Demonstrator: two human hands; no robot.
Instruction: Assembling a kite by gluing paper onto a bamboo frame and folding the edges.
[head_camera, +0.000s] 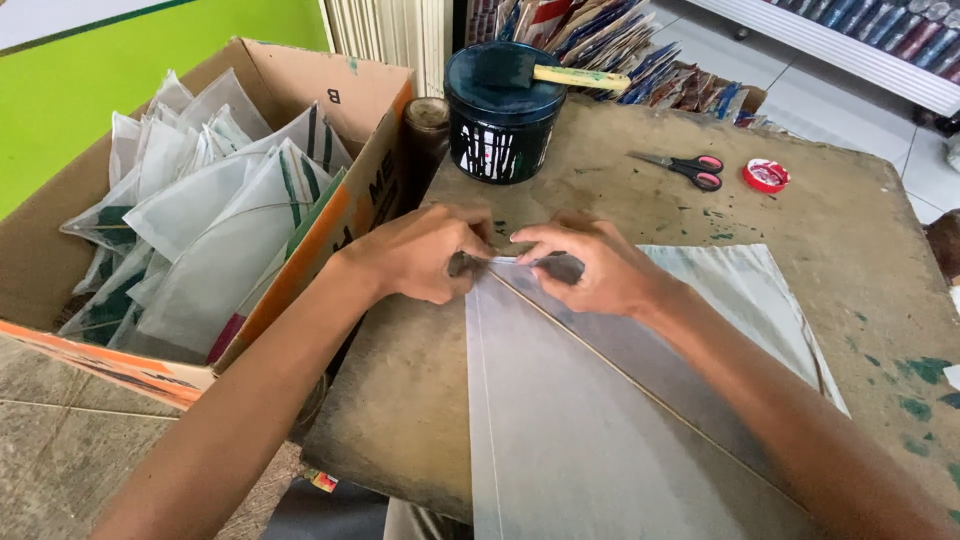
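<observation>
Translucent white paper kite (600, 420), flat on worn table (850, 240), tip toward far edge, thin stick (640, 385) running diagonally down its middle.
Left hand (420, 252): fingers curled, pinching kite tip from the left.
Right hand (585, 265): fingers bent, pressing and pinching the same tip from the right; thumbs nearly meeting. What the fingertips grip beyond paper, possibly a folded edge, cannot tell.
Second pale sheet (760, 290) under kite, showing at right.
Cardboard box (360, 90), open, left of table, touching its edge; orange band and dark print along near side. Contents: stack of finished white kites (210, 220), some with green and dark stripes, standing on edge.
Black round tin (500, 110) at far table edge, white lettering on side, lid on; brush (560, 75) with pale wooden handle lying across lid.
Small brown jar (425, 125) between box and tin.
Scissors (685, 168), red-handled, closed, right of tin.
Red round cap (766, 176) just beside scissors.
Bundle of striped coloured papers (600, 40) behind tin.
Green paint specks on table, right side.
</observation>
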